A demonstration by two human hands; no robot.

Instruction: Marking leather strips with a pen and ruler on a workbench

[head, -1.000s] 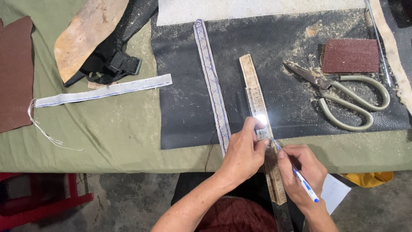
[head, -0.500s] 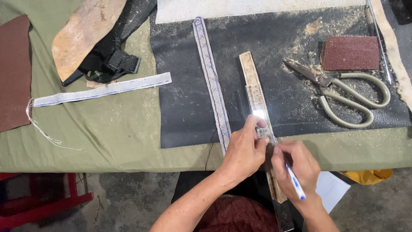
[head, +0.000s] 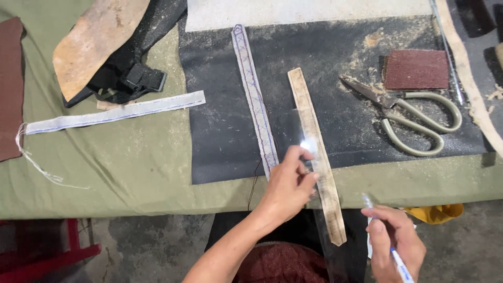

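Tan strap (head: 316,152) pressed under left hand (head: 290,183); right hand (head: 395,241) pinches pen (head: 390,249).

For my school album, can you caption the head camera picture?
Left hand presses a clear ruler on a tan strip; right hand holds a pen.

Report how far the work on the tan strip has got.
Done: two stitched strips lie finished-looking on the table. In hand: the left hand presses a clear ruler onto the tan strip; the right hand holds a pen off it. Left: no pen line is visible on it yet.
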